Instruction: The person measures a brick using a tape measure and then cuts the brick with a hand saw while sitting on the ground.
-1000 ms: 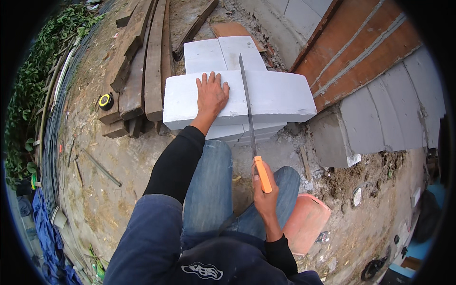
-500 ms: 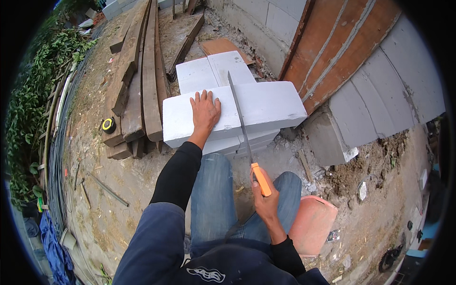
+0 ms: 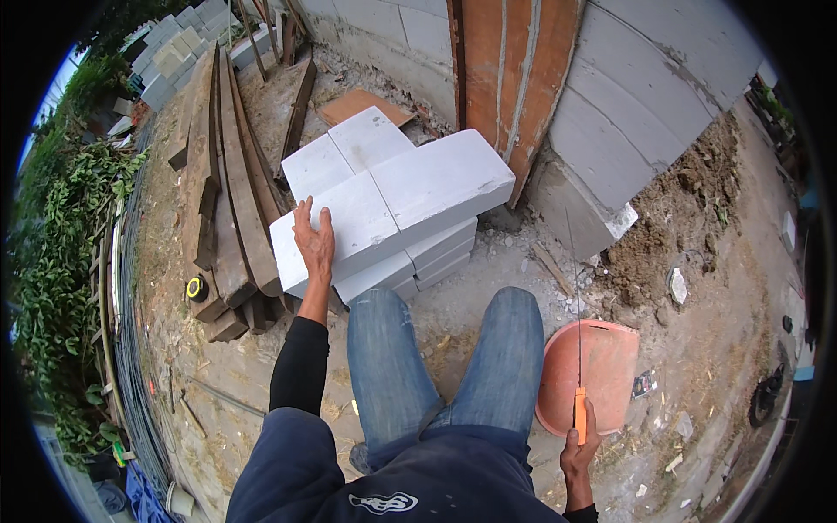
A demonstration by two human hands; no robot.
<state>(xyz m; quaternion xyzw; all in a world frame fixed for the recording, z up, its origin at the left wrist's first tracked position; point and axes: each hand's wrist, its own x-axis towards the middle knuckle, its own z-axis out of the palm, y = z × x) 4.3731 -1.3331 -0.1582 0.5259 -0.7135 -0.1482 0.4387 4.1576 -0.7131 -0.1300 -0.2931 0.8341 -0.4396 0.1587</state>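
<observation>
A long white lightweight concrete block (image 3: 453, 179) lies across the top of a stack of similar blocks (image 3: 445, 248). A thin cut line runs over its upper face and down the near side. My left hand (image 3: 314, 242) is open at the block's left end, fingers stretched; whether the palm touches it is hard to tell. Off to the right, my right hand (image 3: 579, 449) is closed round the orange handle of a hand saw (image 3: 580, 408). Its blade points away from me, seen nearly edge-on above a reddish plastic scoop-shaped pan (image 3: 602, 366), well apart from the block.
Long timber beams (image 3: 231, 235) lie left of the stack, with a yellow tape measure (image 3: 196, 288) on their near end. A brown wooden panel (image 3: 510, 78) leans against the grey block wall (image 3: 619, 113). Loose soil (image 3: 689, 218) lies at its foot. More blocks (image 3: 170, 57) stand far left.
The saw has come out of the block and moved right with my right hand. My left hand has shifted toward the block's left end. The view has turned somewhat.
</observation>
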